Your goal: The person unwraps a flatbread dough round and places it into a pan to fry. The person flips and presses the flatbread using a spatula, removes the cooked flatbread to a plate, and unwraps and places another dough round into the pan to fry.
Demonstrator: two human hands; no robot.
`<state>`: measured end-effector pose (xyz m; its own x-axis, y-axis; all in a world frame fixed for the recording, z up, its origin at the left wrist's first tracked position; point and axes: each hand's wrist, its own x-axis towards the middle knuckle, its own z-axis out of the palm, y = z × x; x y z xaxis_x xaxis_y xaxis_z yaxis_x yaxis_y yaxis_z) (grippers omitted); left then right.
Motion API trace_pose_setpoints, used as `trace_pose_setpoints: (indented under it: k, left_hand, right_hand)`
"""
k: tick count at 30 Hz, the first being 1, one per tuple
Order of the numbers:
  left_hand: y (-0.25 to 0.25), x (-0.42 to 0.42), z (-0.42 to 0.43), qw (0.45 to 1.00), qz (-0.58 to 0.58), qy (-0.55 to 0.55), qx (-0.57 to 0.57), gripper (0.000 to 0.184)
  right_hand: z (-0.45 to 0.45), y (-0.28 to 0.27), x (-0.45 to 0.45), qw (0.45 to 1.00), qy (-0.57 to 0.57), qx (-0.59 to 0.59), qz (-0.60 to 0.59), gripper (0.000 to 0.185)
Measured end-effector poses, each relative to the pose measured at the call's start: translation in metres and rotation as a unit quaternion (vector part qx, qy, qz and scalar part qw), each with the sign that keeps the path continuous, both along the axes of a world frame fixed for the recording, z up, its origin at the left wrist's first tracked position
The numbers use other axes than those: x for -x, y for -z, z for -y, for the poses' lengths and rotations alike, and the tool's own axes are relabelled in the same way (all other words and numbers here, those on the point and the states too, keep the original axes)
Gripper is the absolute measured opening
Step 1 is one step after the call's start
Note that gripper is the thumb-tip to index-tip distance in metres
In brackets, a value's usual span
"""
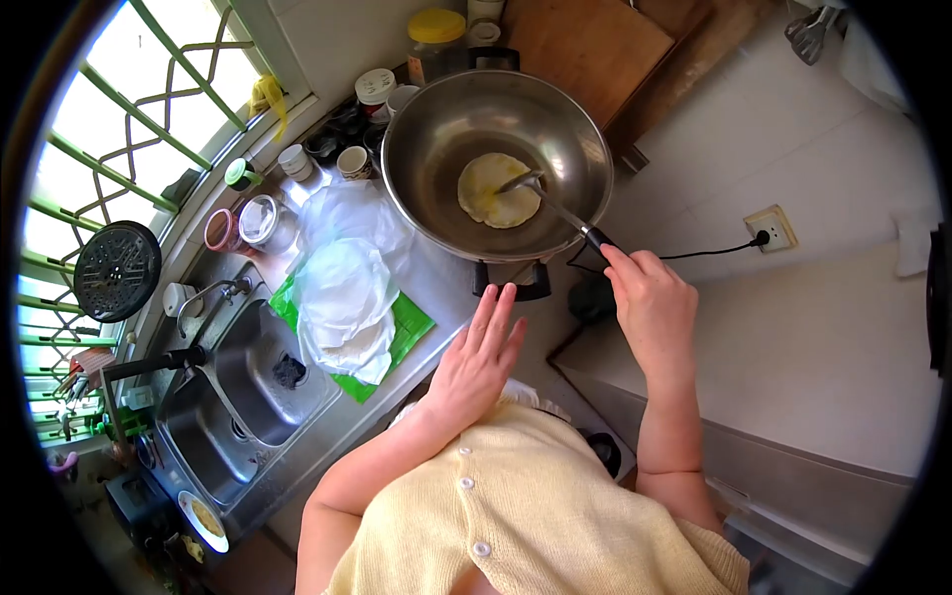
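Observation:
In the head view a large steel wok [421,139] stands at the counter's far end. A round, pale yellow flatbread [481,203] lies on its bottom. My right hand [650,297] grips the black handle of a metal spatula [567,210], and the blade rests on the flatbread. My left hand [476,362] is held flat with fingers stretched out, close to the wok's near black side handle [529,286]; whether the fingertips touch it I cannot tell. Left of that hand, a stack of thin clear plastic sheets [347,297] lies on a green bag [412,332].
A double steel sink [253,382] with a black faucet [159,364] is at the left. Several jars, one with a yellow lid [436,27], line the window side. Wooden cutting boards [585,50] lean behind the wok. A black cord runs to a wall socket [771,230].

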<state>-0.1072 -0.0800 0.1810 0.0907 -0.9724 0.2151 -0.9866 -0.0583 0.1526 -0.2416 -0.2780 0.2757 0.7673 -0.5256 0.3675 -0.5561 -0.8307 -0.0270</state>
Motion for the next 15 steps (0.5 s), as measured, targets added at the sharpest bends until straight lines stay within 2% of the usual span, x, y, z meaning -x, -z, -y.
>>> trace_pose_setpoints:
  k: [4,10,13,15]
  left_hand:
    - [0.001,0.002,-0.003,0.999,-0.030,0.012,0.014,0.050]
    - [0.003,0.004,-0.010,0.995,-0.080,0.022,0.054,0.050]
    - [0.003,0.003,-0.015,0.993,-0.090,0.032,0.065,0.050]
    - [0.002,0.002,-0.016,0.991,-0.097,0.040,0.082,0.050]
  right_hand:
    - [-0.007,-0.001,0.001,0.997,0.029,-0.056,0.035,0.023]
    - [-0.013,-0.002,-0.008,0.993,0.062,-0.105,0.010,0.025]
    - [-0.016,0.002,-0.010,0.973,0.048,-0.176,0.141,0.027]
    - [-0.022,0.003,-0.006,0.940,0.066,-0.258,0.215,0.027]
